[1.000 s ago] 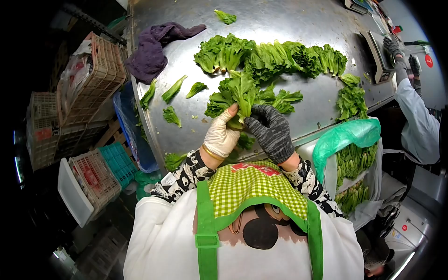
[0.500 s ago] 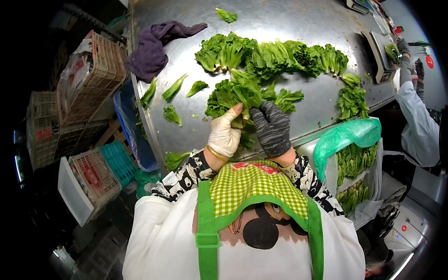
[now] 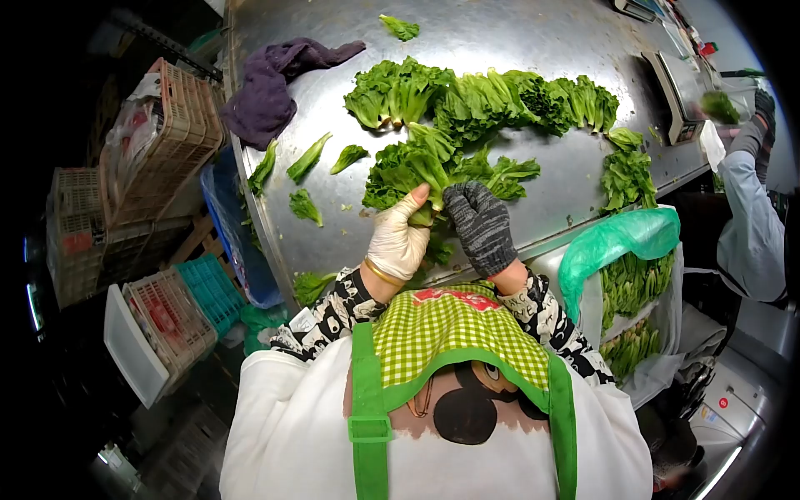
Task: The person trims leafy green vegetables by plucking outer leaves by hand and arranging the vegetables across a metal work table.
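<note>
My left hand (image 3: pixel 399 239), in a whitish glove, is closed around the base of a leafy green lettuce head (image 3: pixel 422 167). At the right side of the same base, my right hand (image 3: pixel 481 227) in a dark grey knitted glove pinches with bent fingers. The leaves fan out away from me over the metal table (image 3: pixel 333 242). A row of lettuce heads (image 3: pixel 492 104) lies just beyond, and loose leaves (image 3: pixel 309 158) are scattered to the left. More leafy greens (image 3: pixel 627 177) rest near the table's right edge.
A purple cloth (image 3: pixel 265 96) lies at the table's left edge. Crates (image 3: pixel 167 142) are stacked at left. On the right are a scale (image 3: pixel 677 96), a green-lined container of greens (image 3: pixel 621 242) and a co-worker's gloved hand (image 3: pixel 762 112) beside bagged greens.
My hands stay at the lettuce base; its leaves have shifted and my right fingers have moved slightly. The co-worker's hands have moved right, away from the scale, with the greens.
</note>
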### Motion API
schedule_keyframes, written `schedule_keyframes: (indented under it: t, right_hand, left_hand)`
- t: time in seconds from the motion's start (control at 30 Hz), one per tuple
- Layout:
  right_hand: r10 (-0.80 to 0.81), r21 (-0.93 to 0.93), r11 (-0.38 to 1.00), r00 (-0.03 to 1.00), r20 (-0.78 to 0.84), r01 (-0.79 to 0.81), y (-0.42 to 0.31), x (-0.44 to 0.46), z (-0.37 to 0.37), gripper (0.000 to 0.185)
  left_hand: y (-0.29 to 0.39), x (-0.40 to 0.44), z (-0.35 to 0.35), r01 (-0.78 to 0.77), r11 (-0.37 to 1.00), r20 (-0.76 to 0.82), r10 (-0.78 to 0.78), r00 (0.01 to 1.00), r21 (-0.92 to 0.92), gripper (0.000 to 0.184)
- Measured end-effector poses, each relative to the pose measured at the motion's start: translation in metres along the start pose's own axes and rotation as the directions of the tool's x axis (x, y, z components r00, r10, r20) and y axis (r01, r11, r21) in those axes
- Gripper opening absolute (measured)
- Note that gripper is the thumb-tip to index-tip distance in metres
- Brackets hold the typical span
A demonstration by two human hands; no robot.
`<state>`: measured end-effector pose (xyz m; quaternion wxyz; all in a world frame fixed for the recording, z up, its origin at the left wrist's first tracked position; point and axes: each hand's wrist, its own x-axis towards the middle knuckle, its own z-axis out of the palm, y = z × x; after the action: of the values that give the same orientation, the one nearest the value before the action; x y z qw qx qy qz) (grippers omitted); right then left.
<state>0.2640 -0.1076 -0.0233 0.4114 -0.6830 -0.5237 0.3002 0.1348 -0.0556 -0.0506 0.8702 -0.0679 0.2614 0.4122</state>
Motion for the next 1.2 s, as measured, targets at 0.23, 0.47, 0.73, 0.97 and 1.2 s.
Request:
schedule_keyframes:
  t: [0.23, 0.47, 0.73, 0.97, 1.2]
  right_hand:
    - [0.469, 0.579, 0.665, 0.867, 0.166, -0.471, 0.003, 0.003, 0.004, 0.016]
    - [0.475, 0.525, 0.63, 0.818, 0.323, -0.573, 0.014, -0.005, -0.013, 0.03]
    - [0.345, 0.535, 0.776, 0.935, 0.083, -0.334, -0.005, -0.004, 0.002, 0.02]
    - [-0.054, 0.242, 0.969, 0.999, -0.004, 0.054, 0.021, -0.008, 0.003, 0.016]
    - [0.185, 0.571, 0.784, 0.969, 0.163, -0.245, 0.023, -0.012, -0.003, 0.012]
  left_hand:
    - [0.003, 0.0, 0.006, -0.095, 0.995, -0.087, 0.095, 0.992, 0.004, 0.018]
    - [0.015, 0.002, -0.001, -0.155, 0.986, -0.099, 0.161, 0.982, 0.061, 0.013]
    - [0.008, -0.002, 0.005, -0.003, 0.997, 0.051, 0.006, 0.999, -0.074, 0.035]
    - [0.006, -0.002, -0.005, 0.003, 1.0, 0.061, -0.002, 0.998, -0.027, 0.034]
    - [0.012, -0.004, 0.001, 0.061, 0.926, -0.063, -0.04, 0.997, 0.373, 0.033]
